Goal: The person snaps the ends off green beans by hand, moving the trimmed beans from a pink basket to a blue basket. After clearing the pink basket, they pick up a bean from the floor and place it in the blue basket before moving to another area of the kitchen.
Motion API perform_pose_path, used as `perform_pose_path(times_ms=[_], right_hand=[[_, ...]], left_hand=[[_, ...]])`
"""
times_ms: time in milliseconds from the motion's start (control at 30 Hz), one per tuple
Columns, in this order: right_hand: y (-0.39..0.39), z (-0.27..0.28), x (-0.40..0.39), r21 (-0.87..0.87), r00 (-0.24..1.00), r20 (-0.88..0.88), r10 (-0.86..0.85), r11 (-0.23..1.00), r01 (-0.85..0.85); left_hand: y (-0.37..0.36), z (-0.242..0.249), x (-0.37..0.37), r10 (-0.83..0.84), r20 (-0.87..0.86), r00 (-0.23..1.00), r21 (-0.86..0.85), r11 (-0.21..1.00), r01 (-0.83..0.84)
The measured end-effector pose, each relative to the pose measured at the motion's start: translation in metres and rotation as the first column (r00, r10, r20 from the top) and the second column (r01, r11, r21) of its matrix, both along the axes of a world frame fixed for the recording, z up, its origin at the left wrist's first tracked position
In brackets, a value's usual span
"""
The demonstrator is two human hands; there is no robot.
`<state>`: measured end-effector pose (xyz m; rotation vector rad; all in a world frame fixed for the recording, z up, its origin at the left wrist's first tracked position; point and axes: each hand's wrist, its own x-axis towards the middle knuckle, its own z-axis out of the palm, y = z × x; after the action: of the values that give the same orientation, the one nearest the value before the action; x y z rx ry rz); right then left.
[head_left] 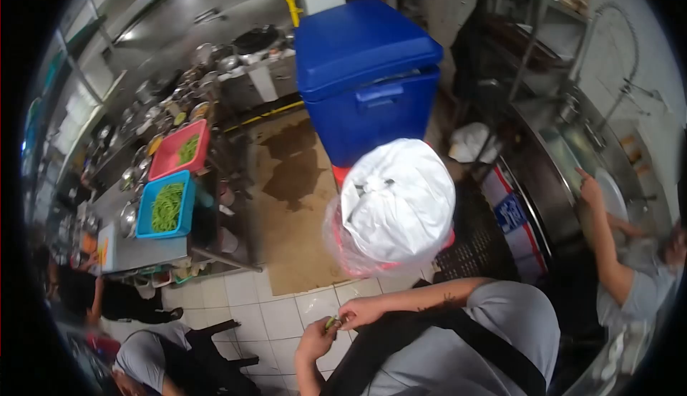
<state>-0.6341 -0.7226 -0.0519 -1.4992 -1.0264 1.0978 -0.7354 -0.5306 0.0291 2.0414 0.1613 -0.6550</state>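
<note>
My left hand [315,340] and my right hand [361,312] meet low in the middle of the view, in front of my dark apron. Between their closed fingertips is a small piece of green bean [330,322], mostly covered by the fingers. More green beans [167,208] fill a blue basket [187,213] on the steel table to the left. A smaller heap lies in the pink basket [164,155] behind it. Closest ahead of my hands stands a large container topped with a white plastic bag [401,199], with clear plastic around its side.
A blue cooler [367,60] stands behind the bagged container. Stained cardboard [290,181] covers part of the tiled floor. One person [614,267] handles a plate at the right sink; others are at lower left, near a black stool [232,342]. A stove with cookware lines the back left.
</note>
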Motion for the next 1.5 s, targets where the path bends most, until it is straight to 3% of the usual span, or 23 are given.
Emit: perform_pose_path(times_ms=[33, 100, 133, 267, 333, 433, 500, 567, 667, 700, 767, 800, 867, 967, 1100, 1233, 1433, 1500], right_hand=[[-0.010, 0.007, 0.009, -0.033, 0.997, 0.037, 0.066, 0.997, -0.065], [-0.040, 0.020, 0.029, -0.098, 0.985, 0.094, 0.147, 0.986, -0.138], [-0.062, 0.028, 0.040, -0.083, 0.987, 0.063, 0.150, 0.986, -0.144], [-0.168, -0.007, 0.069, -0.049, 0.993, -0.114, -0.014, 0.999, 0.009], [-0.218, -0.013, 0.096, -0.116, 0.980, -0.172, -0.097, 0.990, 0.078], [-0.277, -0.047, 0.133, -0.009, 0.970, -0.189, -0.150, 0.989, 0.151], [-0.306, -0.040, 0.159, -0.016, 0.969, -0.178, -0.170, 0.985, 0.170], [-0.326, -0.039, 0.175, 0.014, 0.962, -0.209, -0.177, 0.983, 0.184], [-0.352, -0.013, 0.207, -0.020, 0.851, -0.506, -0.144, 0.988, 0.156], [-0.359, -0.012, 0.212, -0.044, 0.776, -0.617, -0.133, 0.990, 0.135], [-0.364, -0.019, 0.216, -0.032, 0.815, -0.563, -0.141, 0.988, 0.149], [-0.367, -0.019, 0.219, -0.041, 0.850, -0.501, -0.164, 0.985, 0.165], [-0.376, -0.016, 0.233, -0.027, 0.911, -0.371, -0.182, 0.982, 0.185], [-0.389, 0.006, 0.246, -0.132, 0.868, -0.410, -0.279, 0.960, 0.246], [-0.378, -0.010, 0.244, 0.034, 0.869, -0.394, -0.298, 0.940, 0.338], [-0.379, 0.019, 0.253, 0.167, 0.899, -0.387, -0.204, 0.944, 0.286], [-0.363, 0.020, 0.234, 0.229, 0.945, -0.282, -0.169, 0.944, 0.237], [-0.347, 0.023, 0.219, 0.178, 0.844, -0.527, -0.100, 0.958, 0.225]], left_hand=[[-0.008, 0.001, 0.005, -0.028, -0.044, 0.999, 0.020, 0.999, 0.029], [-0.035, -0.009, 0.020, -0.075, -0.092, 0.993, -0.190, 0.980, 0.056], [-0.049, -0.013, 0.032, -0.115, -0.105, 0.988, -0.172, 0.980, 0.096], [-0.143, -0.007, 0.100, -0.241, -0.178, 0.954, -0.118, 0.968, 0.223], [-0.201, -0.007, 0.138, -0.223, -0.184, 0.957, -0.074, 0.974, 0.213], [-0.272, -0.002, 0.167, -0.187, -0.234, 0.954, 0.051, 0.978, 0.204], [-0.311, 0.000, 0.187, -0.146, -0.228, 0.963, 0.152, 0.971, 0.184], [-0.338, 0.010, 0.197, -0.074, -0.203, 0.976, 0.119, 0.988, 0.099], [-0.367, 0.026, 0.218, 0.064, -0.184, 0.981, 0.093, 0.995, -0.047], [-0.376, 0.025, 0.227, 0.035, -0.151, 0.988, 0.124, 0.992, -0.016], [-0.386, 0.034, 0.234, -0.025, -0.112, 0.993, 0.205, 0.978, 0.047], [-0.384, 0.025, 0.235, -0.130, -0.003, 0.992, 0.190, 0.973, 0.128], [-0.396, 0.030, 0.247, -0.074, -0.076, 0.994, 0.197, 0.976, 0.088], [-0.407, 0.034, 0.252, -0.021, -0.075, 0.997, 0.233, 0.972, 0.038], [-0.410, 0.035, 0.251, 0.049, -0.062, 0.997, 0.251, 0.967, -0.032], [-0.406, 0.050, 0.256, 0.205, -0.223, 0.953, -0.005, 0.977, -0.212], [-0.357, 0.041, 0.255, -0.124, -0.198, 0.972, -0.127, 0.987, 0.100], [-0.336, 0.051, 0.253, -0.138, -0.289, 0.947, -0.369, 0.929, 0.022]])
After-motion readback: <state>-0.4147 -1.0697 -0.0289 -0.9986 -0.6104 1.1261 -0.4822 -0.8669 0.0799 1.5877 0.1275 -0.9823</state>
